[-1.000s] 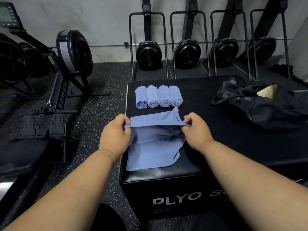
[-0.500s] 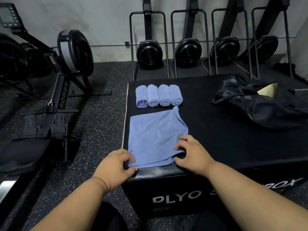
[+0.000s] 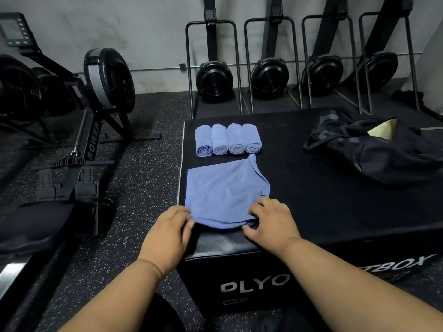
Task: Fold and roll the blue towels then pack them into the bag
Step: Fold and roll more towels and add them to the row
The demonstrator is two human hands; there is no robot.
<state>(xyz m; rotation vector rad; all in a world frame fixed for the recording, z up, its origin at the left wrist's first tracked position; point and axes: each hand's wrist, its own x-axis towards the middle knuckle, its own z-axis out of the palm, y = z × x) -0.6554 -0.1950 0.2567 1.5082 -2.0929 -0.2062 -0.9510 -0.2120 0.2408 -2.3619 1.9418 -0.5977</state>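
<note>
The black box point(image 3: 335, 188) takes up the middle of the view and carries everything. At its 2 o'clock corner lies the dark bag point(image 3: 383, 154), slumped and gaping at the top, well apart from the cloth. At 12 o'clock four rolled towels point(image 3: 227, 140) lie side by side, touching. Just in front of them, at the box's 7 o'clock edge, lies the flat towel point(image 3: 225, 192), folded over and loosely creased (its far right corner sticks up). It looks light, thin and limp, so it should slide easily on the smooth box top and hold no shape unless pressed. The near edge is the sensible place to take it. The left hand point(image 3: 167, 236) pinches the near left corner; the right hand point(image 3: 271, 224) curls its fingertips over the near right corner, gripping it.
</note>
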